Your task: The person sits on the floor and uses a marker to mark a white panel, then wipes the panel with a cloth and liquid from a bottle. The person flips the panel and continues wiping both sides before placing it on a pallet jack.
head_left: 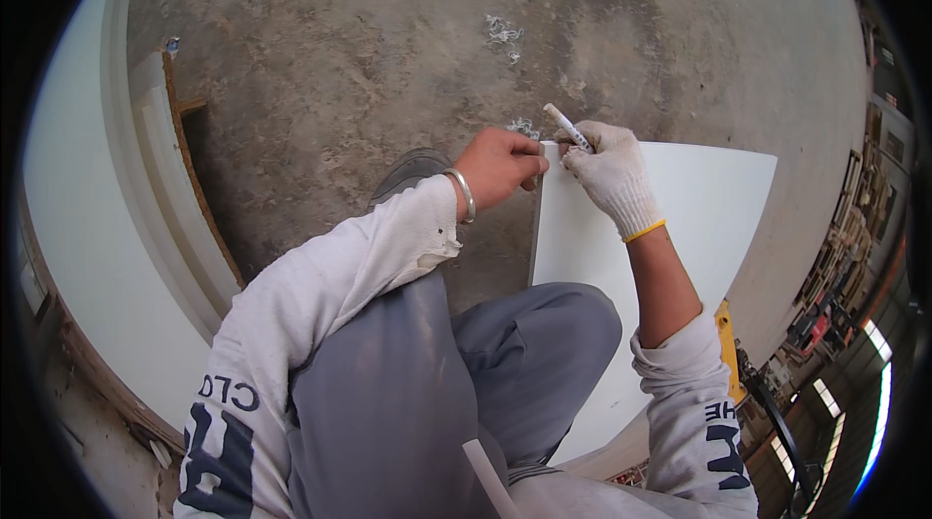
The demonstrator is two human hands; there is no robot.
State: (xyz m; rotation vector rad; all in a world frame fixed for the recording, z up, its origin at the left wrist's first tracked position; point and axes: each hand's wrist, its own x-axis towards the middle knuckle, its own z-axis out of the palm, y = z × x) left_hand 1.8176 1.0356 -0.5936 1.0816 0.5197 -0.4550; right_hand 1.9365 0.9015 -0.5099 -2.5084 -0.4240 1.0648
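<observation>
A white panel [689, 199] lies in front of me on the right, with its far left corner between my hands. My bare left hand [497, 167], a silver bangle on its wrist, is closed at that corner, thumb and fingers pinching the panel's edge. In a white knit glove with a yellow cuff, my right hand [614, 174] grips a white marker pen [568, 127] above the same corner. The pen's upper end sticks out up and to the left; its tip is hidden by the fingers. A narrow pale strip [550, 152] shows along the edge there.
More white panels [87, 179] stand along the left, beside a board with a raw brown edge [199, 179]. Pale shreds [503, 38] lie on the concrete floor [369, 24]. A yellow metal part [728, 349] is near my right forearm, and stacked material [840, 247] lines the far right.
</observation>
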